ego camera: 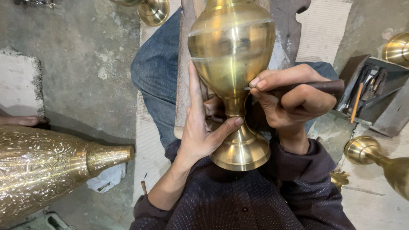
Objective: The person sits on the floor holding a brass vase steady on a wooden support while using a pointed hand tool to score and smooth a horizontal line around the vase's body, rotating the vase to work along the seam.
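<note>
A polished brass vase [232, 51] lies across my lap with its flared foot [241, 150] towards me. My left hand [200, 123] lies along the vase's left side, thumb wrapped around the narrow stem above the foot. My right hand [294, 100] grips a dark-handled engraving tool [326, 86], whose tip touches the vase's lower body on the right. A wooden support [184, 68] runs under the vase, over my jeans.
A large engraved brass vase [47, 168] lies on the floor at the left. A tray of hand tools [370, 91] sits at the right. More brass pieces show at the lower right [375, 155], top right [396, 47] and top [151, 10]. Another person's foot [23, 121] rests at the left edge.
</note>
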